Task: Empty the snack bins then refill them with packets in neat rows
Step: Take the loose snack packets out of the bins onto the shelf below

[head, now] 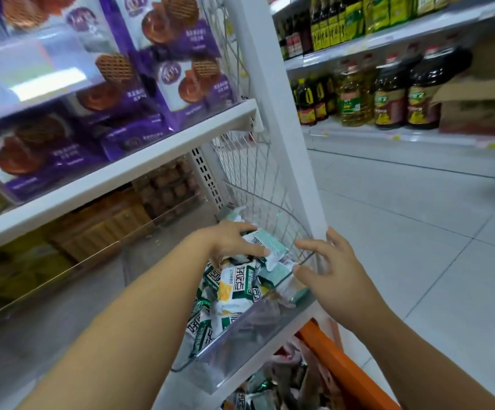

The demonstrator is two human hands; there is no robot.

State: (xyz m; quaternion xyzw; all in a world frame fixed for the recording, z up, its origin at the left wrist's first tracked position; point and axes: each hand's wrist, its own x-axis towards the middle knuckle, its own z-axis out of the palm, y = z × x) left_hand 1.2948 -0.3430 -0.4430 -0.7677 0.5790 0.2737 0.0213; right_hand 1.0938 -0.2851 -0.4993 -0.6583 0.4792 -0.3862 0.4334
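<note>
A packet (265, 247) is being gripped by the left hand (234, 241) atop the heaped bin (240, 344); the right hand (333, 273), spread and empty, is being positioned at its rim, probably best steadying it while handfuls are being lifted out

Clear glossy plastic bin (241, 327) — shiny foil-like packets (235, 287) — thin metal wire rack (258, 173).
</note>
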